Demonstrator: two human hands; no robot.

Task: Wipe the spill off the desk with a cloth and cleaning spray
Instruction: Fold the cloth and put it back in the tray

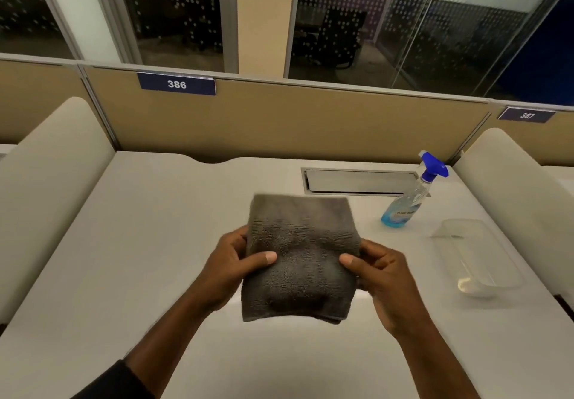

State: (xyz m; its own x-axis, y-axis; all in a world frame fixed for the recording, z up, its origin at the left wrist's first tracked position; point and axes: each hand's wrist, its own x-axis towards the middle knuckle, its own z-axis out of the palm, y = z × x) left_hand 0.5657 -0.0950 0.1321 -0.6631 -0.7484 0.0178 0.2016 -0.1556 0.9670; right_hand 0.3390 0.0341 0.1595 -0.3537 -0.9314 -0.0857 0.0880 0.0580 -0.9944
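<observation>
Both thumbs press down on top of a folded grey terry towel (299,258), the other fingers curled under its side edges: the left hand (231,266) pinches the left edge, the right hand (380,274) the right. The towel hangs above the middle of the white desk (155,227), its long axis running away from the person. It looks soft, light and floppy (best gripped at the folded edges). The spray bottle (410,196) stands well to the right, nozzle pointing right, beside a clear plastic tray (478,258).

Two bare forearms; the left hand (231,262) and right hand (383,277) wear nothing. A dark sleeve cuff (118,381) shows at seven o'clock.
</observation>
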